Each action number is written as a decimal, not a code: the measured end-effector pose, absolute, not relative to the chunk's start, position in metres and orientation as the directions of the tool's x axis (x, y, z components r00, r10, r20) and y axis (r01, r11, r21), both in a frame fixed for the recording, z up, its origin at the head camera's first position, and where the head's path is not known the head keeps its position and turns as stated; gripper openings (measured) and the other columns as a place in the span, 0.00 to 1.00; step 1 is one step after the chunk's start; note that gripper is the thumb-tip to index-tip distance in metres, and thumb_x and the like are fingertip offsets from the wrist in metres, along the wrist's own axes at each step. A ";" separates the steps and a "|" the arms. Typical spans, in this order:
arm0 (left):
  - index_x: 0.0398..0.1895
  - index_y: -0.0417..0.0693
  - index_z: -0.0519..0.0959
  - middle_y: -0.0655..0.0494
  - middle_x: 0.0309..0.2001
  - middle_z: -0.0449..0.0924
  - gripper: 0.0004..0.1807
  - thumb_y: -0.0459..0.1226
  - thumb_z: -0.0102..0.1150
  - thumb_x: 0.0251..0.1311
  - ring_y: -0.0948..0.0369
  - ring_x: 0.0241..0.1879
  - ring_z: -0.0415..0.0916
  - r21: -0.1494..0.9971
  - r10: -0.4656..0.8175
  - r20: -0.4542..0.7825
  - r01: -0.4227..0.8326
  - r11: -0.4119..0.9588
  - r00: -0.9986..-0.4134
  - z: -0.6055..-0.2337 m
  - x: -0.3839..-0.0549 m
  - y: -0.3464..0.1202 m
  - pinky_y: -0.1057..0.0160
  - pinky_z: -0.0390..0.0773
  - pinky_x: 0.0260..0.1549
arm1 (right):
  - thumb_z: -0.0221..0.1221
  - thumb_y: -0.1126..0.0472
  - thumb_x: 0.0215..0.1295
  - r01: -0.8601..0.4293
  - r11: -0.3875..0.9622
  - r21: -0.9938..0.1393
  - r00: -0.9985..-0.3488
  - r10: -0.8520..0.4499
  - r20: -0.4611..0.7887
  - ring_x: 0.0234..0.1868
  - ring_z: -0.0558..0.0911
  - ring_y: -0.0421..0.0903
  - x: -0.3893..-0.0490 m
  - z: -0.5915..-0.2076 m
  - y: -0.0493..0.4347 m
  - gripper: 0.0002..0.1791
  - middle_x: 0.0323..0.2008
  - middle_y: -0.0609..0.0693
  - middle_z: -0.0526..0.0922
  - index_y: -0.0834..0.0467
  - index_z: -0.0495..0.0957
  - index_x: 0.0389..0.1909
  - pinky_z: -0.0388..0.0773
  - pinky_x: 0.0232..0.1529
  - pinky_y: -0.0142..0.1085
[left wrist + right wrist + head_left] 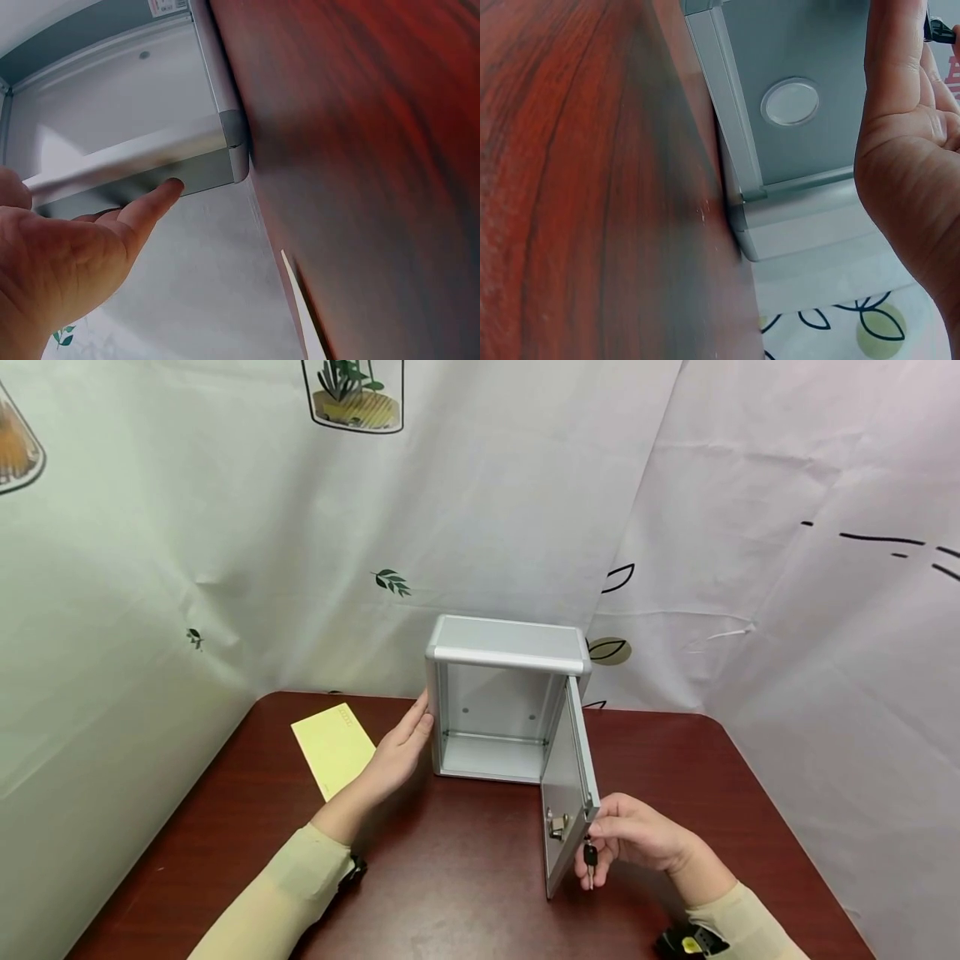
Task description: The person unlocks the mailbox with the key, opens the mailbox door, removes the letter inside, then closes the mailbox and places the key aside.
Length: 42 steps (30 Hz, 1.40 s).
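A silver-grey metal box (506, 639) stands upright with its hinged door (573, 777) swung out toward me on the right. Flat against the box's left side rests my left hand (397, 752), its fingers fairly straight; the left wrist view shows this hand (82, 247) along the box's side wall. At the door's outer face, near its free edge, my right hand (633, 835) pinches with thumb and fingers at the lock. A black-headed key (590, 856) hangs there by the fingers. On the door's inner face sits the lock's metal latch (557, 825). The right fingertips are partly hidden.
A yellow envelope (333, 747) lies on the dark red table (457, 877), left of the box and partly behind my left arm. White printed cloth (510, 510) hangs behind and along both sides. The right wrist view shows a round pale disc (790, 102) on a grey panel.
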State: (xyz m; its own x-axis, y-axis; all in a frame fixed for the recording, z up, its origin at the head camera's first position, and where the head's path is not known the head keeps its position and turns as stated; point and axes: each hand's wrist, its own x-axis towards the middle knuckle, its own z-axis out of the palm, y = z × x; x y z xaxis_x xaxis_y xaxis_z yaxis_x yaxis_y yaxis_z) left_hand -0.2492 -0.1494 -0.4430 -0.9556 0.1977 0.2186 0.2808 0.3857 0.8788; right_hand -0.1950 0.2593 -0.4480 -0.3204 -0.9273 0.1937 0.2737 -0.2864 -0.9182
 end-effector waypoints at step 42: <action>0.94 0.63 0.49 0.52 0.90 0.50 0.35 0.54 0.41 0.92 0.44 0.82 0.62 0.921 0.225 0.198 0.260 0.290 -0.954 -0.446 -0.249 -0.146 0.39 0.77 0.68 | 0.49 0.66 0.89 0.196 -0.192 -0.962 -0.559 -0.828 0.051 0.46 0.94 0.52 -0.177 -0.439 0.186 0.24 0.48 0.62 0.92 0.90 0.69 0.61 0.92 0.45 0.41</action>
State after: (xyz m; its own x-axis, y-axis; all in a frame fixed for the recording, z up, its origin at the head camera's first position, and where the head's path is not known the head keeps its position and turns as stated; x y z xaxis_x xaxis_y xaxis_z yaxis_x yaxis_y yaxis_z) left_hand -0.2491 -0.1459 -0.4457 -0.9539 0.2255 0.1979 0.2596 0.2899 0.9212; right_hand -0.1773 0.1860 -0.4387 -0.5591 -0.8276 0.0510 0.1960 -0.1917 -0.9617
